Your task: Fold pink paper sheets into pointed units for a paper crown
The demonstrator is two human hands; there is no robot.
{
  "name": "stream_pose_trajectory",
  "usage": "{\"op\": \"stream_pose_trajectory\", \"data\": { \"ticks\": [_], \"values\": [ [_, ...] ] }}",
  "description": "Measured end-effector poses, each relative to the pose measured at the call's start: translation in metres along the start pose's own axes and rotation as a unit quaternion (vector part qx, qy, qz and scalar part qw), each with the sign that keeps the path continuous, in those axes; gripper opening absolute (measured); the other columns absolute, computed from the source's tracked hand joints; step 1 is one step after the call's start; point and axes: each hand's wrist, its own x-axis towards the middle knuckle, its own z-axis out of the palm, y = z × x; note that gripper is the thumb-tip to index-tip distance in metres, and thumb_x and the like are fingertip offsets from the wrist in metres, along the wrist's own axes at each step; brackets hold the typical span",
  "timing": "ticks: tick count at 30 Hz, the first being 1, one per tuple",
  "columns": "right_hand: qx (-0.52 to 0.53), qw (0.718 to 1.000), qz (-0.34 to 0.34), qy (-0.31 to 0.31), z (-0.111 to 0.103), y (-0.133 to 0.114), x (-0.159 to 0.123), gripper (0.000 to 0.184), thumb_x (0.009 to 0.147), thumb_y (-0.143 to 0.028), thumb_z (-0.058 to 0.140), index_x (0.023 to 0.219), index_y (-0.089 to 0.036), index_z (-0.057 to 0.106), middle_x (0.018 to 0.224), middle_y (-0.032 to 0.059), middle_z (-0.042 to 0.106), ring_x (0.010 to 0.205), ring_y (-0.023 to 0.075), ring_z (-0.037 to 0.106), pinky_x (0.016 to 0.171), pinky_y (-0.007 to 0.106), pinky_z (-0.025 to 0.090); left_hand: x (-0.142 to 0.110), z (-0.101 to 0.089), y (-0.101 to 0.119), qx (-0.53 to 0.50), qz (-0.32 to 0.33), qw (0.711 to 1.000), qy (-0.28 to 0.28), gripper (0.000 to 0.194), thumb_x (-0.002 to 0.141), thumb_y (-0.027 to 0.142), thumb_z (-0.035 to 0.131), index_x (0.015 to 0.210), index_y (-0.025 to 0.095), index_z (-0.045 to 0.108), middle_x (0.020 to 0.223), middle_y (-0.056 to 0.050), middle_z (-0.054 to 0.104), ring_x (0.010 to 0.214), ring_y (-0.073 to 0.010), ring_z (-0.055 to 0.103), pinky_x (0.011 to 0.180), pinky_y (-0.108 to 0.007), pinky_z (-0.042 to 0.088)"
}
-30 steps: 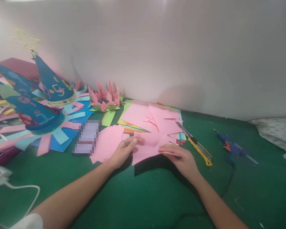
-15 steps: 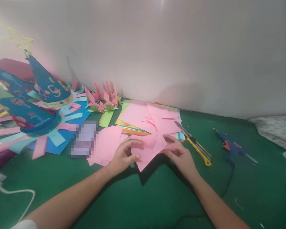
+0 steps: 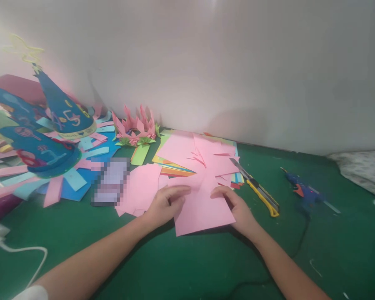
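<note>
A pink paper sheet (image 3: 203,208) lies flat on the green table (image 3: 181,262) in front of me. My left hand (image 3: 164,204) rests on its left edge with fingers stretched flat. My right hand (image 3: 239,208) presses the sheet's right edge, fingers extended, thumb toward the sheet. More pink sheets (image 3: 140,187) lie under and beside my left hand. A stack of coloured paper topped with cut pink pieces (image 3: 203,154) sits just behind.
A yellow utility knife (image 3: 259,191) lies right of the stack, and a blue glue gun (image 3: 303,191) with a black cord farther right. Blue paper cone hats (image 3: 62,108) and paper strips crowd the left. A pink paper crown (image 3: 136,127) stands by the wall. A white charger cable (image 3: 21,250) is at lower left.
The pink sheet was lifted and turned between both hands; now it lies flat on the table with both hands pressing its edges.
</note>
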Motion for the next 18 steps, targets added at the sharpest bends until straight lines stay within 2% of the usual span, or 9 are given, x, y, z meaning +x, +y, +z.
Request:
{"op": "stream_pose_trajectory", "data": {
  "ticks": [5, 8, 11, 15, 18],
  "values": [
    [-0.005, 0.999, 0.009, -0.049, -0.002, 0.004, 0.0, 0.019, 0.067, -0.024, 0.072, 0.086, -0.022, 0.07, 0.094, 0.0058, 0.068, 0.084, 0.0203, 0.065, 0.069, 0.027, 0.052, -0.002, 0.0, 0.0, 0.017, 0.044, 0.999, -0.004, 0.029, 0.075, 0.016, 0.061, 0.103, 0.023, 0.067, 0.108, -0.004, 0.067, 0.103, -0.0219, 0.06, 0.093, -0.038, 0.045],
    [-0.009, 0.999, 0.012, -0.048, -0.004, 0.009, 0.0, 0.014, 0.069, -0.027, 0.072, 0.082, -0.023, 0.074, 0.088, 0.0065, 0.07, 0.079, 0.0208, 0.067, 0.067, 0.029, 0.054, -0.002, 0.002, -0.001, -0.005, 0.027, 1.0, -0.004, 0.022, 0.076, 0.017, 0.062, 0.095, 0.023, 0.071, 0.102, -0.005, 0.07, 0.095, -0.0219, 0.063, 0.089, -0.037, 0.048],
    [-0.03, 0.999, 0.008, -0.044, -0.005, 0.01, 0.0, 0.01, 0.067, -0.03, 0.074, 0.074, -0.022, 0.075, 0.078, 0.0062, 0.07, 0.069, 0.0196, 0.067, 0.061, 0.028, 0.053, -0.003, 0.004, -0.002, -0.03, 0.004, 0.999, 0.021, 0.018, 0.076, 0.019, 0.063, 0.092, 0.021, 0.073, 0.097, -0.007, 0.071, 0.087, -0.0219, 0.065, 0.08, -0.036, 0.052],
    [-0.048, 0.998, 0.01, -0.031, -0.005, 0.003, 0.002, 0.015, 0.068, -0.037, 0.072, 0.069, -0.022, 0.074, 0.072, 0.0049, 0.07, 0.065, 0.0185, 0.065, 0.058, 0.027, 0.051, -0.004, 0.006, -0.001, -0.059, 0.001, 0.998, 0.036, 0.017, 0.078, 0.022, 0.061, 0.09, 0.021, 0.074, 0.094, -0.006, 0.072, 0.086, -0.0219, 0.066, 0.078, -0.034, 0.054],
    [-0.051, 0.998, 0.033, -0.017, -0.004, -0.006, 0.002, 0.028, 0.073, -0.045, 0.066, 0.062, -0.02, 0.069, 0.063, 0.0027, 0.066, 0.061, 0.0174, 0.061, 0.057, 0.027, 0.05, -0.005, 0.004, -0.001, -0.086, -0.005, 0.996, 0.012, 0.017, 0.08, 0.024, 0.06, 0.089, 0.021, 0.074, 0.095, -0.005, 0.072, 0.089, -0.0218, 0.066, 0.081, -0.033, 0.053]
  ]
}}
